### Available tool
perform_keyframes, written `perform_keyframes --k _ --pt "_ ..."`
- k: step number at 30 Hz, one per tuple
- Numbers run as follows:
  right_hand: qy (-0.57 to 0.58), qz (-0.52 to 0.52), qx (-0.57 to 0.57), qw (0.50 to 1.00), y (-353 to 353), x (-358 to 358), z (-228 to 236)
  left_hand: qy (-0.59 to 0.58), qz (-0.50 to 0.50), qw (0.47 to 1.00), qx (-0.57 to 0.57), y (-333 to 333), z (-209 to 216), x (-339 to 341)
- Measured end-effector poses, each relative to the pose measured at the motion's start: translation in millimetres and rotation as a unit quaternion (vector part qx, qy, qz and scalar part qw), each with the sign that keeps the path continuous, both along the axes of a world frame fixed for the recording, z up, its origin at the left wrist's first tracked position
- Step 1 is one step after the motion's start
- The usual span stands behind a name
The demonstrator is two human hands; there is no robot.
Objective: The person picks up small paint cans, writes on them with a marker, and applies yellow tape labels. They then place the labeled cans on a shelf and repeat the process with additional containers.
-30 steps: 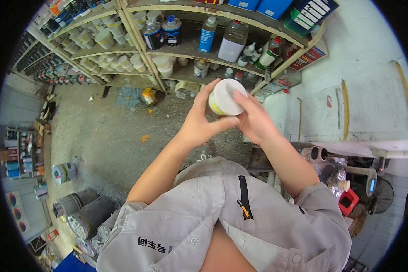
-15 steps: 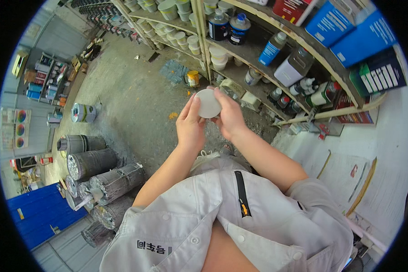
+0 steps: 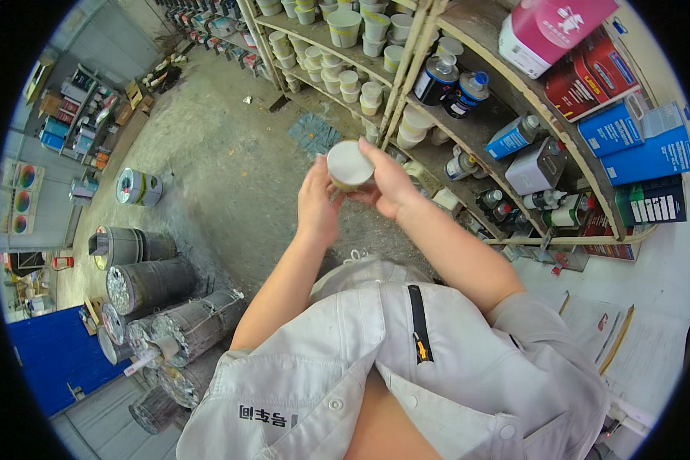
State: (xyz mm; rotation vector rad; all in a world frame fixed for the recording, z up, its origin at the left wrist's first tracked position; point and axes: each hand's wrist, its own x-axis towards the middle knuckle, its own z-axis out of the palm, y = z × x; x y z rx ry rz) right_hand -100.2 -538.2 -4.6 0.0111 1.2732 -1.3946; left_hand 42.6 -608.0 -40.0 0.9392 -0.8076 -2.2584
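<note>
A small round tub with a flat white lid (image 3: 350, 164) is held out in front of my body, above the floor. It tilts so that a strip of its yellowish side shows below the lid. My right hand (image 3: 392, 185) grips it from the right, with the thumb against the lid's edge and the fingers partly hidden underneath. On the other side my left hand (image 3: 319, 205) closes against the tub, its fingers along the wall. The lid is seated on the tub, so the contents are hidden.
To the right stands a shelf rack (image 3: 506, 180) with bottles, cans and boxes. White tubs (image 3: 345, 29) fill the shelves ahead. Several dirty metal drums (image 3: 152, 282) lie at left, near an upright can (image 3: 139, 187). A blue sheet (image 3: 314, 133) lies on the concrete floor.
The view has turned, shifting the shelves rightward and down in the picture. Both hands still hold the tub, which is now tilted so its side shows. The yellow can on the floor is no longer visible.
</note>
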Motion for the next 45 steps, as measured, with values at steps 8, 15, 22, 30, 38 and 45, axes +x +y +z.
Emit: perform_keyframes --k 8,15,22,30,38,45 --pt "0.025 0.107 -0.036 0.993 -111.4 17.3 67.0 -0.133 -0.082 0.859 -0.488 -126.9 49.2 40.9" --pt "0.617 0.162 -0.201 0.744 -186.0 7.3 92.4 -0.097 -0.202 0.895 -0.386 -219.9 85.3 48.2" --pt "0.637 0.316 -0.378 0.593 -270.0 -28.6 105.9 -0.082 -0.271 0.886 -0.366 -288.5 102.5 10.4" --pt "0.620 0.286 -0.347 0.643 -345.9 -83.2 111.8 -0.146 -0.088 0.863 -0.475 -339.2 95.9 -65.1" --pt "0.671 0.321 -0.225 0.630 -405.1 -147.6 95.9 -0.126 -0.076 0.895 -0.421 -392.3 41.6 -144.8" --pt "0.517 -0.182 -0.168 0.819 -336.0 -171.4 19.1 -0.133 -0.108 0.903 -0.393 -455.9 -31.5 -188.1"
